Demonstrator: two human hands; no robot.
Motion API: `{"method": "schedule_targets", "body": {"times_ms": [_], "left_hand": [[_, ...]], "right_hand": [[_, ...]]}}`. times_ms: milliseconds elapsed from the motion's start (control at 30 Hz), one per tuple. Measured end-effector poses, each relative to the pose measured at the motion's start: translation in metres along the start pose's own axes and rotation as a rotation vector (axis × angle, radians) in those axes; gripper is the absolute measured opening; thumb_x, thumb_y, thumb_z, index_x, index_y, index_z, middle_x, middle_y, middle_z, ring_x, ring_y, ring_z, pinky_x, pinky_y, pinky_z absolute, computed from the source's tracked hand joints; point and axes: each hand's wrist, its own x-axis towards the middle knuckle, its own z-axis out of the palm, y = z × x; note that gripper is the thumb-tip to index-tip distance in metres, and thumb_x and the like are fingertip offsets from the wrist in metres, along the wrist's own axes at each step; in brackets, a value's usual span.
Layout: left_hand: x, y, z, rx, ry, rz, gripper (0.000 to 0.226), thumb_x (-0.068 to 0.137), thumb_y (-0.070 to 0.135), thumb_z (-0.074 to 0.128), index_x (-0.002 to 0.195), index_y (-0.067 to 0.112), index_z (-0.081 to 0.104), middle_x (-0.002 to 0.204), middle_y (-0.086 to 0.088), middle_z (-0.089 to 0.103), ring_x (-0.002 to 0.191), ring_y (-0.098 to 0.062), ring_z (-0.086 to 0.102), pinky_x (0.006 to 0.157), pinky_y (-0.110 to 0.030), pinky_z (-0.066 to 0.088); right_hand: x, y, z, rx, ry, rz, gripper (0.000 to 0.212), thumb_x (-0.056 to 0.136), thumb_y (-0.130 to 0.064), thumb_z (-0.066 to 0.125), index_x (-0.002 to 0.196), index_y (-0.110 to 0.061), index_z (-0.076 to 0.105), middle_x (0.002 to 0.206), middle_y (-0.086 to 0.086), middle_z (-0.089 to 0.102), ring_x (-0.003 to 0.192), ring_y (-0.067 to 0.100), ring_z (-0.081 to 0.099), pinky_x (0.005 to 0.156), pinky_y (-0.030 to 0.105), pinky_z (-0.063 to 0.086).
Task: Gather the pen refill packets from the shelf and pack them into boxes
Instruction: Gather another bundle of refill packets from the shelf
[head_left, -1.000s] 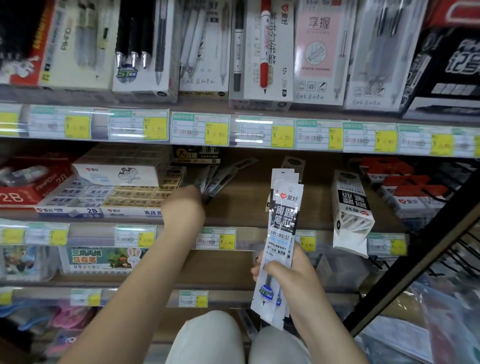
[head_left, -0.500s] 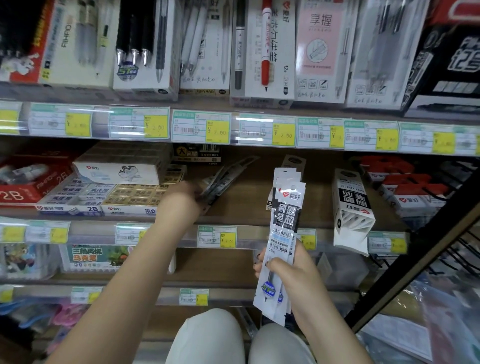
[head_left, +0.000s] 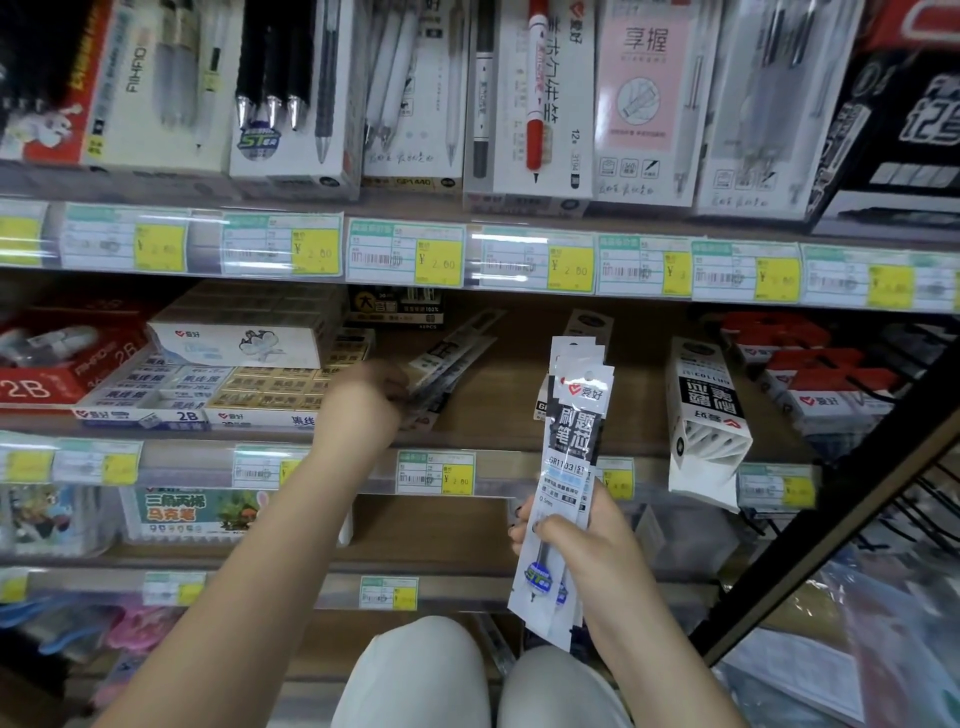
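My right hand (head_left: 576, 540) holds a stack of several pen refill packets (head_left: 571, 457) upright in front of the middle shelf; they are white with a black label. My left hand (head_left: 363, 405) reaches onto the wooden shelf board (head_left: 509, 405) and grips more refill packets (head_left: 452, 358) that lie fanned out there, blurred by motion. An open white and black refill box (head_left: 706, 421) stands tilted on the shelf to the right of the held stack.
Eraser boxes (head_left: 234, 384) fill the shelf's left side, red-topped boxes (head_left: 815, 379) its right. Pen boxes (head_left: 530, 98) stand on the shelf above, over a price-tag rail (head_left: 467, 260). A black metal rack bar (head_left: 841, 519) slants across the right. My knees (head_left: 431, 675) are below.
My left hand has drawn slightly back towards me and to the left with the fanned packets in its grip. The right hand with its stack has barely moved.
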Motion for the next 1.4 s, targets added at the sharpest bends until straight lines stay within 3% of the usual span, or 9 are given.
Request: {"method": "schedule_targets", "body": {"times_ms": [200, 400, 533, 700, 833, 1000, 1100, 1267, 1400], "left_hand": [[-0.011, -0.001, -0.005, -0.011, 0.305, 0.170, 0.039, 0.077, -0.015, 0.051, 0.107, 0.006, 0.067, 0.099, -0.013, 0.069, 0.085, -0.031, 0.060, 0.065, -0.028, 0.041], [-0.023, 0.012, -0.026, -0.148, 0.386, 0.219, 0.024, 0.082, 0.000, 0.061, 0.102, 0.012, 0.062, 0.093, 0.004, 0.067, 0.090, -0.014, 0.059, 0.073, -0.023, 0.040], [-0.040, 0.019, -0.047, -0.339, 0.305, 0.316, 0.027, 0.079, 0.002, 0.069, 0.089, 0.025, 0.062, 0.085, 0.013, 0.067, 0.087, -0.008, 0.066, 0.083, -0.034, 0.055], [-0.065, 0.030, -0.077, -0.350, 0.224, 0.428, 0.035, 0.079, 0.004, 0.072, 0.087, 0.036, 0.060, 0.081, 0.015, 0.070, 0.084, -0.002, 0.065, 0.076, -0.044, 0.056], [-0.076, 0.036, -0.092, -0.264, 0.114, 0.425, 0.031, 0.078, 0.005, 0.073, 0.086, 0.034, 0.064, 0.086, 0.021, 0.069, 0.077, 0.003, 0.064, 0.074, -0.043, 0.056], [-0.083, 0.043, -0.104, -0.099, -0.046, 0.426, 0.028, 0.078, 0.005, 0.072, 0.083, 0.031, 0.065, 0.082, 0.023, 0.068, 0.069, 0.002, 0.063, 0.066, -0.031, 0.054], [-0.083, 0.047, -0.107, 0.000, -0.219, 0.390, 0.025, 0.077, 0.007, 0.073, 0.081, 0.031, 0.065, 0.079, 0.021, 0.069, 0.066, -0.001, 0.064, 0.065, -0.030, 0.055], [-0.074, 0.054, -0.097, 0.056, -0.458, 0.385, 0.024, 0.076, 0.001, 0.073, 0.083, 0.023, 0.067, 0.078, 0.014, 0.072, 0.050, 0.008, 0.056, 0.052, -0.007, 0.041], [-0.066, 0.054, -0.094, -0.087, -0.466, 0.344, 0.029, 0.075, -0.001, 0.072, 0.085, 0.026, 0.067, 0.088, 0.012, 0.072, 0.086, -0.009, 0.067, 0.079, -0.039, 0.057]], "right_hand": [[0.001, 0.000, -0.001, -0.028, 0.018, -0.023, 0.031, 0.086, 0.011, 0.042, 0.101, -0.012, 0.056, 0.089, 0.013, 0.066, 0.071, 0.014, 0.069, 0.065, 0.026, 0.056], [0.002, 0.002, -0.002, -0.069, 0.037, -0.062, 0.030, 0.084, 0.013, 0.042, 0.099, -0.009, 0.056, 0.090, 0.015, 0.066, 0.069, 0.012, 0.068, 0.064, 0.025, 0.056], [0.003, 0.001, -0.001, -0.116, 0.075, -0.098, 0.039, 0.085, 0.011, 0.044, 0.098, -0.023, 0.057, 0.094, 0.002, 0.068, 0.070, 0.008, 0.068, 0.068, 0.025, 0.054], [0.002, 0.001, -0.003, -0.107, 0.091, -0.146, 0.042, 0.084, 0.009, 0.051, 0.096, -0.031, 0.057, 0.094, -0.009, 0.068, 0.076, 0.005, 0.066, 0.060, 0.015, 0.052], [0.002, 0.005, -0.001, -0.181, 0.111, -0.166, 0.041, 0.082, 0.006, 0.052, 0.094, -0.032, 0.060, 0.080, -0.011, 0.072, 0.086, 0.010, 0.067, 0.080, 0.031, 0.052], [0.000, 0.004, 0.002, -0.204, 0.089, -0.243, 0.046, 0.083, 0.010, 0.050, 0.087, -0.036, 0.058, 0.096, -0.012, 0.067, 0.091, 0.010, 0.065, 0.070, 0.013, 0.052], [-0.002, 0.002, 0.005, -0.301, 0.038, -0.323, 0.048, 0.074, -0.006, 0.054, 0.086, -0.052, 0.063, 0.107, -0.012, 0.065, 0.099, 0.006, 0.063, 0.082, 0.020, 0.052], [-0.008, -0.004, 0.012, -0.370, -0.172, -0.341, 0.060, 0.066, -0.012, 0.050, 0.085, -0.068, 0.058, 0.112, -0.008, 0.063, 0.099, -0.008, 0.058, 0.078, 0.004, 0.043], [-0.007, 0.001, 0.007, -0.344, -0.305, -0.183, 0.041, 0.073, -0.003, 0.054, 0.081, -0.040, 0.069, 0.086, -0.018, 0.070, 0.079, -0.009, 0.061, 0.067, 0.006, 0.044]]}}
